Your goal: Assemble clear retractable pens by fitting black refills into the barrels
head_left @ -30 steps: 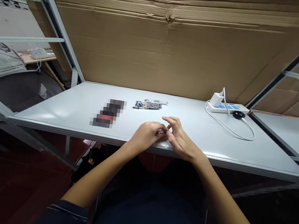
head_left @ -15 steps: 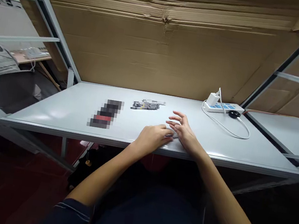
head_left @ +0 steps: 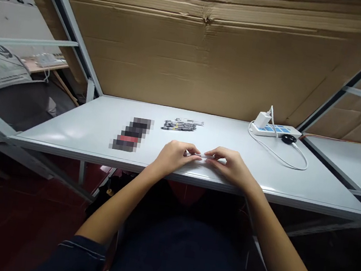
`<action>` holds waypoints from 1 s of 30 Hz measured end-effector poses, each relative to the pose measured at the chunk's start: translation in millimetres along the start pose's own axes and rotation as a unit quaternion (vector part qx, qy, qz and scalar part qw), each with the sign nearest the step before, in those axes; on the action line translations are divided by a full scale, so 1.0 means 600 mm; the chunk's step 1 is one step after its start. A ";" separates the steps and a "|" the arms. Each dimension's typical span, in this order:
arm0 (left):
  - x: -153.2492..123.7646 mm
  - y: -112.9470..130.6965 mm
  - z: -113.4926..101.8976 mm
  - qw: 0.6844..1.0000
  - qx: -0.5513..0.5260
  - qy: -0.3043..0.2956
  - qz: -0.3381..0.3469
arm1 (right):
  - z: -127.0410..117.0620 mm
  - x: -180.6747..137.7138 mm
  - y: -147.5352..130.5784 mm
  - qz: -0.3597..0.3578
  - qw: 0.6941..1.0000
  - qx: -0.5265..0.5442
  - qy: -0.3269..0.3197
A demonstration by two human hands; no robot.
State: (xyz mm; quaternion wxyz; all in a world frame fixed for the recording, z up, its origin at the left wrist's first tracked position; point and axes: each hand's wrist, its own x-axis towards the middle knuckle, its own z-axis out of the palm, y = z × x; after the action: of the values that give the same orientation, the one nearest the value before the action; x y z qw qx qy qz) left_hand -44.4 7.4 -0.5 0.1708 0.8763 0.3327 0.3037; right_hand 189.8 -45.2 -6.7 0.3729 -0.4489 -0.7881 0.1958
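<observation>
We pinched a thin, pale rod between thumb and fingers of our left hand and right hand, both grips narrow, its ends hidden. It ran crosswise near the table's near edge; we couldn't tell whether it touched. Open room separated our hands from the pens beyond. Far right, a power strip held a white plug.

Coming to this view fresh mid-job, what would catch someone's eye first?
Probably the left hand and right hand, nearly meeting at the near edge of the white desk, fingertips pinching a thin, pale item. Beyond them lies a bunch of pens; at back right sits a power strip with a white charger.
</observation>
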 end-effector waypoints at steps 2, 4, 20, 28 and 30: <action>0.000 -0.001 0.004 1.000 0.008 0.022 -0.017 | 0.004 0.001 -0.005 0.003 1.000 0.001 0.009; 0.000 0.000 0.007 0.999 0.018 0.034 -0.020 | 0.007 0.000 -0.008 0.017 1.000 0.007 -0.002; 0.001 0.005 0.004 0.999 0.003 0.029 -0.021 | 0.012 0.001 0.003 0.067 0.998 0.009 0.014; -0.002 0.007 0.006 0.999 0.023 0.035 -0.035 | 0.011 -0.001 0.005 0.059 0.998 -0.004 0.031; -0.003 0.009 0.006 0.998 0.030 0.033 -0.035 | 0.012 -0.001 0.005 0.067 0.997 -0.009 0.025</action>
State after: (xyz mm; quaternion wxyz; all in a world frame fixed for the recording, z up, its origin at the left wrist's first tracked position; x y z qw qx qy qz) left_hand -40.7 1.9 -1.5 0.1440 0.8581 0.3778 0.3166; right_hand 186.4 -44.1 -13.4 0.3746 -0.5084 -0.7485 0.2024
